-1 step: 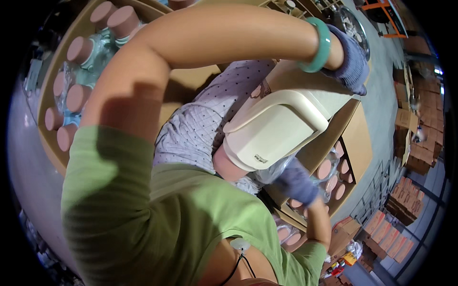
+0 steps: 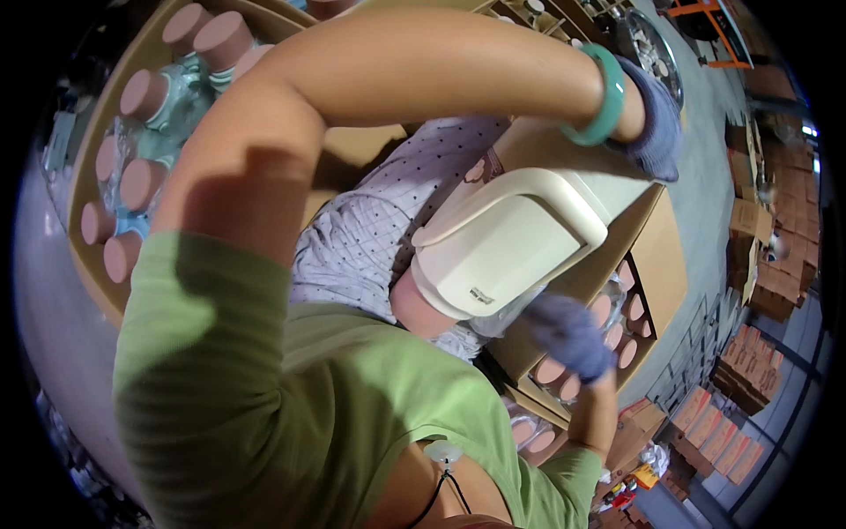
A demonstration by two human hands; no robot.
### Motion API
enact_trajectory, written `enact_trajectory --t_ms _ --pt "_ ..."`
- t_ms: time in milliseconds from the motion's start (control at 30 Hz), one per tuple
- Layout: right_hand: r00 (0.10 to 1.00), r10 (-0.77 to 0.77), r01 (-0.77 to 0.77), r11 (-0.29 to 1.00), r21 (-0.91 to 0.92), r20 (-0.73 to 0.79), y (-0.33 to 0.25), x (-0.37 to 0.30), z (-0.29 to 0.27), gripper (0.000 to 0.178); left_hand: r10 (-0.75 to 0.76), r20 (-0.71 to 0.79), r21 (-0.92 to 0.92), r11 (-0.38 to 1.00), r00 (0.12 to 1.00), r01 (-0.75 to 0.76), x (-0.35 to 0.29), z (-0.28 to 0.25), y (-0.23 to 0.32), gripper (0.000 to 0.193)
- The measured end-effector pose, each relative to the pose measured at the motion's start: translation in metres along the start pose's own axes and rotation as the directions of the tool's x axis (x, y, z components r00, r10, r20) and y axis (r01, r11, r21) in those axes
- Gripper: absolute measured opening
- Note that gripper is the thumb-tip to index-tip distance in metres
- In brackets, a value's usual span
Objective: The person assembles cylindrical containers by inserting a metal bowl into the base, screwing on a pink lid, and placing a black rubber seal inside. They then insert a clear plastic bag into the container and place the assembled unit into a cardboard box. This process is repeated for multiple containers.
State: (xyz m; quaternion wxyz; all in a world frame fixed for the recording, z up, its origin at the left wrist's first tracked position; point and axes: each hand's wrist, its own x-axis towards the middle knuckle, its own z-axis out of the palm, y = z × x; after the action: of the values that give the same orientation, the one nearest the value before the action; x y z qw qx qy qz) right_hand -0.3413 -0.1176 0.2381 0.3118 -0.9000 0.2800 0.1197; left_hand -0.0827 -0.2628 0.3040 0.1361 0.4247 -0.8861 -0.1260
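Person's gloved left hand by white handled container, fingers hidden; right hand blurred (either grip: cannot tell).

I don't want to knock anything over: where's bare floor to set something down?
Bare floor shows between the right carton and the stacked boxes, and along the outer side of the left carton. Crowded: both cartons, holding pink-capped bottles, and the space between left hand and right hand, taken by the cream jug.
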Motion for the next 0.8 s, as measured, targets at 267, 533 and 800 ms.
enact_trajectory --t_ms 267,533,800 --pt "0.402 0.211 -0.004 0.974 0.228 -0.891 0.012 0.082 -0.097 0.044 0.382 -0.676 0.007 0.858 0.63 -0.513 0.046 0.034 -0.056 0.037" --pt "0.532 0.512 0.508 0.445 0.738 -0.675 0.115 0.085 -0.059 0.068 0.132 -0.844 -0.382 0.532 0.52 -0.756 0.022 0.067 -0.053 0.035" --pt "0.547 0.416 0.571 0.449 0.687 -0.727 0.143 0.088 -0.061 0.058 0.02 -0.744 -0.599 0.424 0.668 -0.679 -0.015 0.063 -0.031 0.071"
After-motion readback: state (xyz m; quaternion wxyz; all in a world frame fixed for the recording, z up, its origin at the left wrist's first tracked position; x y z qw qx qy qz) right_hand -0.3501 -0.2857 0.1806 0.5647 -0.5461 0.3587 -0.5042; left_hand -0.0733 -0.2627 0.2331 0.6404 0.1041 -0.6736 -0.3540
